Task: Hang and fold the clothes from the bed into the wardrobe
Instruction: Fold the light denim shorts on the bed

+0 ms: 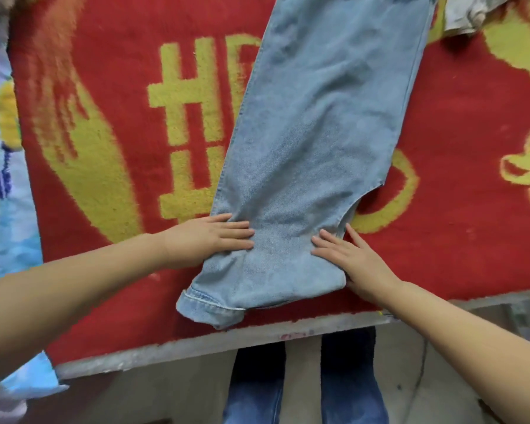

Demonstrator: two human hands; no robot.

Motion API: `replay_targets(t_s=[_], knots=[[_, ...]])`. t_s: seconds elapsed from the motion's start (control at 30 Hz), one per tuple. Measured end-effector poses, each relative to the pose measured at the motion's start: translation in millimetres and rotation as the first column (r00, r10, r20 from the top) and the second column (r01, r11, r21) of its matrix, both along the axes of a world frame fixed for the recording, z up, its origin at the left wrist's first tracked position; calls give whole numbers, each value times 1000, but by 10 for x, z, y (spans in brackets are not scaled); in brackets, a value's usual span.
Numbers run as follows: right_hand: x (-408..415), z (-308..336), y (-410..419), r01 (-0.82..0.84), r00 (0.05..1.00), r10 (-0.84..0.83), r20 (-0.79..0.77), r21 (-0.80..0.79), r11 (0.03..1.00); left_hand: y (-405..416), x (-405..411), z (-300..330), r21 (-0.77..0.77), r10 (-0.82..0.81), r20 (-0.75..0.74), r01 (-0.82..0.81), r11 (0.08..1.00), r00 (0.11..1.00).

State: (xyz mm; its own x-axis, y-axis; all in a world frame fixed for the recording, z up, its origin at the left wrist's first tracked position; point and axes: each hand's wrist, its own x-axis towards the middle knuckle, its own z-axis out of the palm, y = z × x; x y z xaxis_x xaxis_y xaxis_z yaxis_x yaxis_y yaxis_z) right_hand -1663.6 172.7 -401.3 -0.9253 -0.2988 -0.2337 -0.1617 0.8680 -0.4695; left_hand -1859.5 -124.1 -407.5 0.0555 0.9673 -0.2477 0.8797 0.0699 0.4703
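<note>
From the head view, a pair of light blue denim jeans [315,142] lies flat on the bed's red fleece blanket with yellow patterns [459,185], stretching away from the person, hems nearest. The left hand [210,237] lies flat on the left edge of the jeans near the hem, fingers straight and pointing right, pressing the cloth down; its grip holds nothing. The right hand [354,261] lies flat on the right edge, fingers straight and spread, pointing up and left, likewise pressing and not clutching. Between the two hands the denim is smooth; just below the left hand a turned-up hem cuff [208,310] sticks out toward the bed's edge. Far beyond the right hand, a crumpled whitish garment [471,13] rests on the blanket. Left of the left forearm lies a pale blue patterned cloth [3,179].
</note>
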Motion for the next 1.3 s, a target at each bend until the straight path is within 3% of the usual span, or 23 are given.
replay_targets(t_s=[0.03,0.07,0.13,0.17,0.2,0.27,0.33,0.43,0.53,0.6,0.67,0.7,0.73,0.8,0.87,0.9,0.97,1.07,1.13,1.17,1.23,1.27,1.3], knots=[[-63,110,-16,167,980,-151,131,-126,978,-61,-66,-51,-147,176,156,-153,977,972],[-152,201,-10,363,917,-304,259,-221,905,-94,-167,-75,-319,431,276,-342,884,859],[-391,360,47,607,791,-507,342,-341,717,0,-431,-10,-555,837,374,-627,547,399],[-515,399,100,673,739,-561,374,-376,637,110,-588,-1,-544,898,367,-728,418,241],[-647,389,154,745,667,-623,409,-364,559,278,-716,34,-493,910,380,-796,352,167],[-890,302,222,865,502,-721,478,-272,422,701,-823,166,-416,897,439,-875,246,43],[-1027,137,229,920,389,-789,476,-149,363,1014,-822,142,-386,926,377,-910,150,-7],[-1117,20,175,951,292,-820,492,-57,304,1054,-773,-27,-358,959,264,-934,-4,-106],[-1101,124,165,952,243,-845,477,50,302,958,-691,148,-128,957,241,-982,-136,-164],[-1080,260,169,952,248,-875,415,64,300,861,-598,323,135,953,293,-984,-118,-74],[-1024,443,40,929,356,-916,184,30,368,776,-443,438,359,943,244,-924,130,227],[-992,540,-86,881,473,-881,-14,15,473,726,-321,429,400,913,187,-877,265,362],[-955,597,-231,807,586,-794,-160,22,591,691,-200,406,370,903,159,-872,320,399],[-873,561,-467,681,722,-663,-197,35,732,627,-126,289,162,940,234,-963,215,250],[-831,429,-516,711,703,-711,20,28,703,578,-195,160,-121,936,350,-988,92,44],[-806,350,-498,725,673,-729,127,84,684,555,-232,115,-134,921,387,-984,116,57],[-741,237,-425,642,712,-684,155,249,725,541,-259,49,-81,909,414,-993,86,45],[-716,257,-347,476,805,-572,154,407,779,609,-124,112,-72,924,366,-994,-88,-108],[-763,363,-354,415,855,-509,98,461,785,647,-61,188,51,961,253,-991,-128,-111],[-792,415,-380,406,878,-478,43,465,787,670,-61,249,176,985,170,-984,-9,21],[-849,385,-457,360,927,-369,-68,433,826,689,-63,301,347,858,-58,-796,496,510],[-887,367,-491,305,949,-307,-69,432,848,698,-65,308,309,694,-189,-629,713,695],[-935,344,-502,263,962,-269,-51,444,857,693,-110,265,225,544,-286,-497,838,789]])
